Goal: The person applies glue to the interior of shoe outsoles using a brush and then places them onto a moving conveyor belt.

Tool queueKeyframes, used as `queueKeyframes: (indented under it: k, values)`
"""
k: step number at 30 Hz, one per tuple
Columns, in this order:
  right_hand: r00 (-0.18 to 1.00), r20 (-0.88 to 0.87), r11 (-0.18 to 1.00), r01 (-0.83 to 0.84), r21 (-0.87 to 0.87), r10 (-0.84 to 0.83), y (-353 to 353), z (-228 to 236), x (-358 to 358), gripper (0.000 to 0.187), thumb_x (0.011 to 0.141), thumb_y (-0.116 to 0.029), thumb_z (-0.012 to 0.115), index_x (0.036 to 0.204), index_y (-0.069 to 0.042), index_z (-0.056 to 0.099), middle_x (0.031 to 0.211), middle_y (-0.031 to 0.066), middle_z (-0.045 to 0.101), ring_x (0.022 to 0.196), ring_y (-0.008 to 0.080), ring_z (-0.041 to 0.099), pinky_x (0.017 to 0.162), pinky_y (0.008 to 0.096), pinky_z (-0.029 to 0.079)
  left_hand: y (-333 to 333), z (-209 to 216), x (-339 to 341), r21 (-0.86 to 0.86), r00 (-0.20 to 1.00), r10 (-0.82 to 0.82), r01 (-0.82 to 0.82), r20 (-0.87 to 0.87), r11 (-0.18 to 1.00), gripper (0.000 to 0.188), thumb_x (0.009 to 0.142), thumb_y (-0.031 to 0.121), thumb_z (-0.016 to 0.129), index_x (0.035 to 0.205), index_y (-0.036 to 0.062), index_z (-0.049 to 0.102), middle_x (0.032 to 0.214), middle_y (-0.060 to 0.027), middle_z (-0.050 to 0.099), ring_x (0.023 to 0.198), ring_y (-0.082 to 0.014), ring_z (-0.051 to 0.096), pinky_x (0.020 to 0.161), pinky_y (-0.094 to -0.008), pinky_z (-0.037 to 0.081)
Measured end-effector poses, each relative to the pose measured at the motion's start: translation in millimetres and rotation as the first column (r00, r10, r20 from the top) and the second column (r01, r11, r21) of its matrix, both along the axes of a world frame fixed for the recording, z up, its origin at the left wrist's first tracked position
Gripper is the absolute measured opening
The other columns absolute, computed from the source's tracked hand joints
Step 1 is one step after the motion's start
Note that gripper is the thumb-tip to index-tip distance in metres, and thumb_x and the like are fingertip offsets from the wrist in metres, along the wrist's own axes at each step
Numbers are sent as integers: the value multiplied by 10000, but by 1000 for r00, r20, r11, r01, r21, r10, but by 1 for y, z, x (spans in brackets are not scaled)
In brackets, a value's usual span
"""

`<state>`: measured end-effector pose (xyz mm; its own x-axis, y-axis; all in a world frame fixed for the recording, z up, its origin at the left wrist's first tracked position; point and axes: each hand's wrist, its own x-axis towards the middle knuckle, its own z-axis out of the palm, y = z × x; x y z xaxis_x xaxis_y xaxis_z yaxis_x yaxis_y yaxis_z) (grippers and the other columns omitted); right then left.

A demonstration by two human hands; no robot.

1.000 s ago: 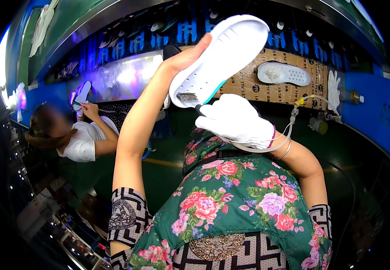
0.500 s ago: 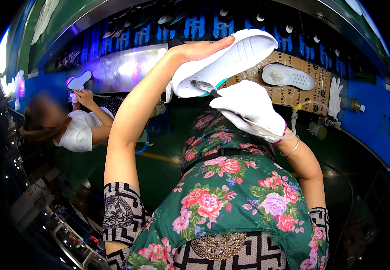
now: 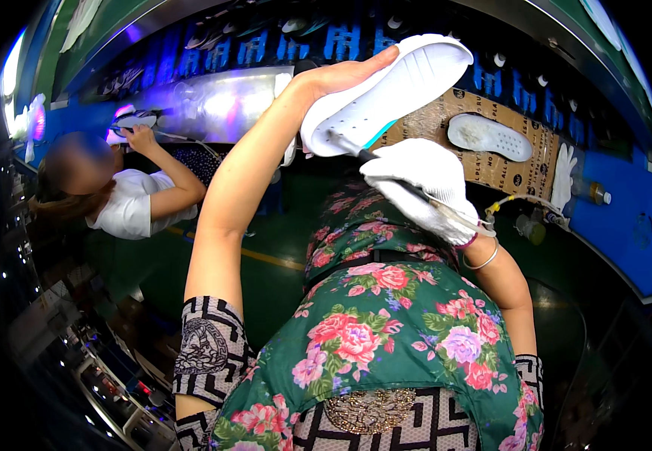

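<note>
A white shoe sole (image 3: 416, 83), with a strip of teal on its near side, is tilted so that its hollow inner face shows. My bare left hand (image 3: 348, 77) is closed on it along the far left edge, with the palm side and thumb mostly hidden. In my right hand (image 3: 420, 177), which wears a white knit glove, is a brush (image 3: 348, 144) with a dark ferrule. Its tip touches the inside of the sole at the near, left end. A thin tube (image 3: 453, 213) runs along the gloved hand toward the wrist.
Printed cardboard (image 3: 427, 126) covers the bench beyond, bearing another white sole (image 3: 491, 137). A white glove (image 3: 564, 177) and a bottle (image 3: 596, 193) lie to its right. Behind runs a row of blue stands (image 3: 341, 41). At left, a person (image 3: 142, 199) handles a shoe (image 3: 134, 120) by a metal bench (image 3: 243, 94).
The sole and my left hand have risen slightly away from me. The brush tip has shifted a little within the same end of the sole. The other person has turned their shoe.
</note>
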<state>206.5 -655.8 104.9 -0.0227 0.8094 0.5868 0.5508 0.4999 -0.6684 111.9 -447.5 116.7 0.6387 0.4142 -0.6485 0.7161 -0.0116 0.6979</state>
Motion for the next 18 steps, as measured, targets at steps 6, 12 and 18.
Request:
queueKeyframes:
  k: [6,12,18]
  values:
    - [826,-562,935,-235,-266,48,-11,12,-3,144,808,-49,764,948,-17,754,896,80,724,812,157,680,743,282,528,-3,-38,-11,-566,817,439,-174,374,806,833,936,733,332,1464,101,453,1367,-94,580,1189,-218,578,975,-346,494]
    - [709,-630,936,127,-328,-317,1,20,22,108,795,28,743,900,26,718,891,91,704,787,132,641,715,249,510,-40,-70,-36,-835,514,716,2,472,550,773,943,697,366,1410,90,471,1148,-159,660,983,-267,691,872,-431,585]
    - [936,-276,960,157,-232,-219,13,21,42,160,756,-65,781,912,-37,756,859,72,707,778,153,659,710,278,508,-79,-77,-33,-776,474,717,-105,511,622,485,1027,343,476,1387,20,439,1345,-156,546,1240,-261,540,1009,-460,498]
